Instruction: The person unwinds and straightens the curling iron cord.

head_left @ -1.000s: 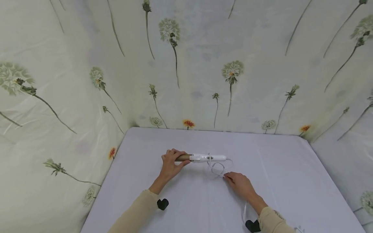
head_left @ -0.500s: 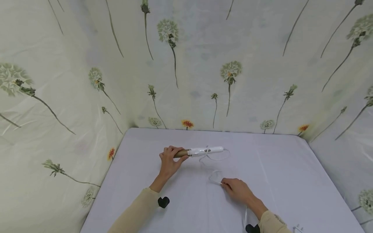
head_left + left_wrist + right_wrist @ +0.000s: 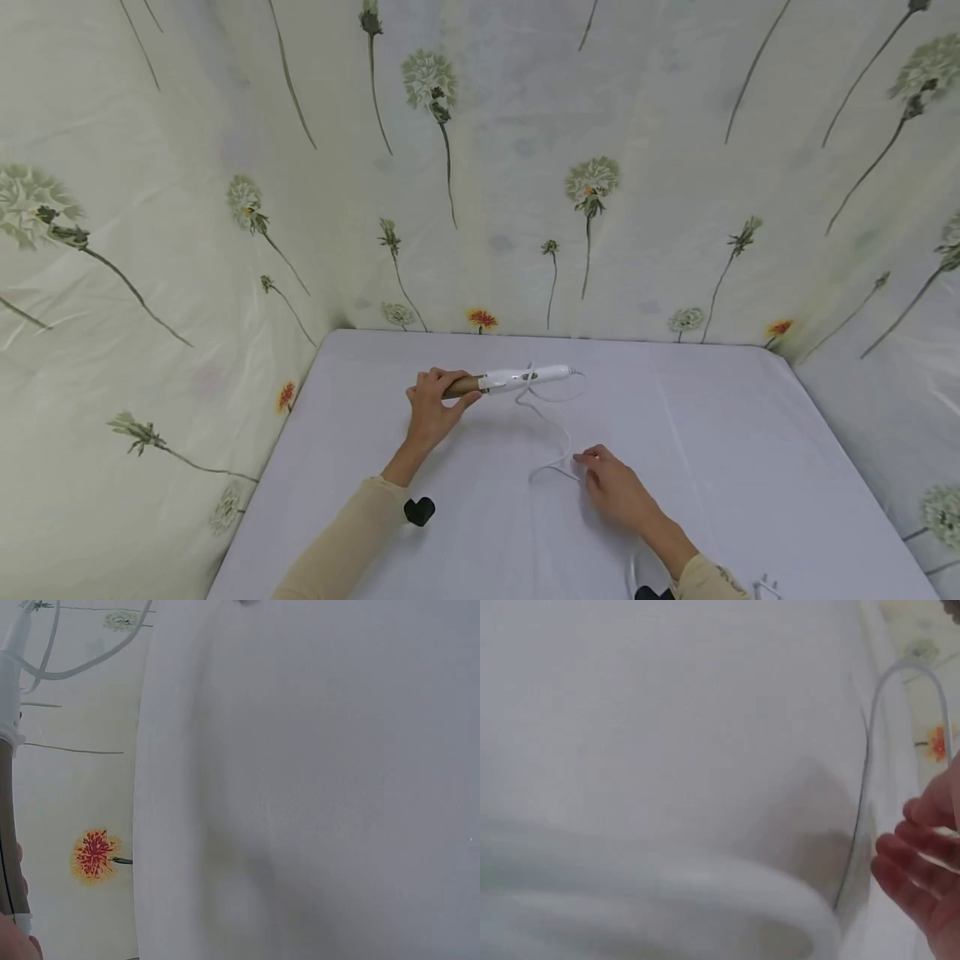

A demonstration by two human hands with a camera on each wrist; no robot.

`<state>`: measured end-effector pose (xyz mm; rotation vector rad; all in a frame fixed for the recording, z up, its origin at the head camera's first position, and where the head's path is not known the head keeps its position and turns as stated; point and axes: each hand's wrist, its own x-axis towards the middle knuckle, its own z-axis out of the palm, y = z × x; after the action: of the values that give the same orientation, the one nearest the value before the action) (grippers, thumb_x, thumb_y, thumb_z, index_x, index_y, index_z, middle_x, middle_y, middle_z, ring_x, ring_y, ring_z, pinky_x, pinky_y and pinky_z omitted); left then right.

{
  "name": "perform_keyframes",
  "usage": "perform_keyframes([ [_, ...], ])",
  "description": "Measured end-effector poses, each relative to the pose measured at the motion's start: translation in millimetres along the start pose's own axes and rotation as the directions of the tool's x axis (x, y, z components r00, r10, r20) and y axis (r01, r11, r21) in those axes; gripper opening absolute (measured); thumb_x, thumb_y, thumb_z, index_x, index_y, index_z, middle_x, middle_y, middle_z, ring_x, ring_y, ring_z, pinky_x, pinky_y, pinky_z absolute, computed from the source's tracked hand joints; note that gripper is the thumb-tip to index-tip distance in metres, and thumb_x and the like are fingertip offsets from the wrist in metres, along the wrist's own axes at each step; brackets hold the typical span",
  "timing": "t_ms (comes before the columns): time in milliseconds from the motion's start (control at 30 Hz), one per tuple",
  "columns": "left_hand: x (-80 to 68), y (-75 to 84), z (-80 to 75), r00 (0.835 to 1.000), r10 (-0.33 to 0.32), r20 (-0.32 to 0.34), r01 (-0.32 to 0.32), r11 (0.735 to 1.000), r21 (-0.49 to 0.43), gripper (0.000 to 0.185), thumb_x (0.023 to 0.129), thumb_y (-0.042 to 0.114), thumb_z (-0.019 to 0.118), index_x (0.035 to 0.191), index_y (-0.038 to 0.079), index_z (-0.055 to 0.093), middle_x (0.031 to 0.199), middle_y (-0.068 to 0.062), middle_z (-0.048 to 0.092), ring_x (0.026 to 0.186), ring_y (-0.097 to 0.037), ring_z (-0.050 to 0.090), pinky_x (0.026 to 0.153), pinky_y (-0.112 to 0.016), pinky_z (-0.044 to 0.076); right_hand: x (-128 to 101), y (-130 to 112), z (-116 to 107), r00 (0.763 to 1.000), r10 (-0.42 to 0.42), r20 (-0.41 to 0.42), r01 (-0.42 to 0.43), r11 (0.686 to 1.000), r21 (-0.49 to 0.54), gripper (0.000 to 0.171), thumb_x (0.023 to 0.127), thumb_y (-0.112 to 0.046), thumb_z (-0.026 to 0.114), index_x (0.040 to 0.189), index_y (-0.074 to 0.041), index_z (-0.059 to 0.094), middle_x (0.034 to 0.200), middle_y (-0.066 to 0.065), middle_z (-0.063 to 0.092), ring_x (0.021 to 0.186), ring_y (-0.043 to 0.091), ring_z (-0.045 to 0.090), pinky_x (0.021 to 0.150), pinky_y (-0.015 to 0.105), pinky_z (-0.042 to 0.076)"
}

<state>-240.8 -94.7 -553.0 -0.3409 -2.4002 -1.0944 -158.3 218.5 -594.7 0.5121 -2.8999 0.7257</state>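
Head view shows our left hand (image 3: 429, 412) curled round the brown barrel end of the curling iron (image 3: 510, 380), holding it lifted above the far middle of the white desk (image 3: 750, 433), its white handle pointing right. The cord (image 3: 551, 433) leaves the handle's right end, loops back under the iron and trails toward us to our right hand (image 3: 615, 492), which rests low on the desk. The fingers (image 3: 592, 457) of that hand appear to pinch the cord between thumb and forefinger. In the right wrist view the cord (image 3: 866, 787) runs just beside loosely bent fingers (image 3: 911, 859), but the contact itself is blurred there.

In the left wrist view the iron (image 3: 9, 795) stands at the left edge of the picture, with the cord (image 3: 67, 664) looping off its white part.

We judge the main risk to be the slack loop: it could kink or knot near the handle. The cord could also slip from so light a pinch. A pull between the two hands could twist the iron in the left grip.
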Motion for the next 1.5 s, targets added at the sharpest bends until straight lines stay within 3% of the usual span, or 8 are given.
perform_keyframes([
  [167, -0.4, 4.8, 0.9, 1.000, -0.006, 0.027, 0.006, 1.000, -0.002, 0.036, 0.076, 0.043, 0.076, 0.106, 0.025, 0.069, 0.099, 0.000, 0.061, 0.088, -0.020, 0.046, 0.079, -0.040, 0.023, 15.5, -4.2, -7.4, 0.990, 0.091, -0.104, -0.071, 0.981, 0.180, 0.032, 0.094, -0.006, 0.052, 0.126, 0.000, 0.056, 0.111, 0.011, 0.063, 0.095, 0.021, 0.063, 0.076, 0.033, 0.050],
  [400, 0.2, 9.5, 2.1, 0.999, 0.033, 0.034, -0.033, 0.999, 0.007, 0.038, 0.075, 0.045, 0.075, 0.107, 0.025, 0.069, 0.097, 0.001, 0.060, 0.086, -0.018, 0.046, 0.078, -0.039, 0.022, 42.1, -17.7, -6.3, 0.991, 0.132, 0.018, -0.130, 0.930, 0.343, 0.045, 0.098, -0.020, 0.053, 0.138, -0.001, 0.044, 0.127, 0.017, 0.057, 0.112, 0.029, 0.058, 0.089, 0.044, 0.049],
  [533, -2.7, 9.0, 2.3, 0.998, 0.057, 0.024, -0.058, 0.998, 0.014, 0.036, 0.075, 0.045, 0.076, 0.105, 0.027, 0.069, 0.096, 0.003, 0.060, 0.084, -0.017, 0.045, 0.076, -0.038, 0.022, 44.6, -23.6, 4.0, 0.986, 0.134, 0.099, -0.162, 0.904, 0.397, 0.043, 0.097, -0.017, 0.054, 0.137, -0.003, 0.045, 0.127, 0.017, 0.057, 0.106, 0.027, 0.061, 0.085, 0.039, 0.051],
  [733, -5.4, 8.2, 3.1, 0.998, 0.030, 0.055, -0.031, 0.999, 0.022, 0.037, 0.074, 0.047, 0.075, 0.105, 0.027, 0.069, 0.096, 0.003, 0.061, 0.083, -0.016, 0.044, 0.076, -0.038, 0.022, 37.8, -28.4, 10.0, 0.973, 0.118, 0.197, -0.197, 0.870, 0.453, 0.031, 0.100, -0.015, 0.048, 0.128, -0.004, 0.053, 0.106, 0.013, 0.064, 0.074, 0.012, 0.060, 0.063, 0.022, 0.048],
  [967, 4.5, 12.3, 6.8, 0.991, 0.065, 0.115, -0.073, 0.995, 0.069, 0.040, 0.076, 0.048, 0.073, 0.107, 0.024, 0.069, 0.096, -0.001, 0.061, 0.084, -0.019, 0.045, 0.075, -0.039, 0.023, 30.5, -23.9, 10.5, 0.985, 0.111, 0.135, -0.154, 0.918, 0.366, 0.022, 0.099, -0.013, 0.050, 0.115, -0.008, 0.064, 0.077, 0.002, 0.060, 0.062, 0.003, 0.045, 0.056, 0.020, 0.040],
  [1167, 10.0, 14.6, 7.0, 0.986, 0.076, 0.148, -0.094, 0.988, 0.118, 0.041, 0.075, 0.048, 0.074, 0.106, 0.021, 0.070, 0.094, -0.002, 0.062, 0.084, -0.020, 0.046, 0.073, -0.038, 0.023, 23.9, -25.0, 13.2, 0.993, 0.070, 0.099, -0.098, 0.947, 0.306, 0.021, 0.097, -0.014, 0.053, 0.113, -0.011, 0.065, 0.097, 0.000, 0.070, 0.069, 0.002, 0.053, 0.061, 0.019, 0.045],
  [1333, 12.9, 13.7, 8.1, 0.986, 0.074, 0.151, -0.097, 0.984, 0.150, 0.041, 0.075, 0.049, 0.074, 0.106, 0.022, 0.070, 0.093, -0.002, 0.062, 0.085, -0.021, 0.046, 0.073, -0.039, 0.023, 20.2, -29.2, 10.0, 0.990, 0.091, 0.104, -0.114, 0.963, 0.243, 0.019, 0.097, -0.015, 0.054, 0.110, -0.015, 0.067, 0.093, -0.002, 0.070, 0.063, 0.001, 0.046, 0.059, 0.019, 0.041],
  [1500, 13.0, 11.9, 9.4, 0.987, 0.067, 0.144, -0.091, 0.981, 0.169, 0.042, 0.074, 0.049, 0.074, 0.106, 0.022, 0.070, 0.093, -0.001, 0.062, 0.084, -0.021, 0.047, 0.073, -0.040, 0.025, 14.8, -33.5, 6.7, 0.994, 0.051, 0.096, -0.068, 0.980, 0.187, 0.019, 0.097, -0.016, 0.054, 0.110, -0.015, 0.067, 0.094, -0.005, 0.070, 0.060, -0.001, 0.042, 0.059, 0.020, 0.040],
])
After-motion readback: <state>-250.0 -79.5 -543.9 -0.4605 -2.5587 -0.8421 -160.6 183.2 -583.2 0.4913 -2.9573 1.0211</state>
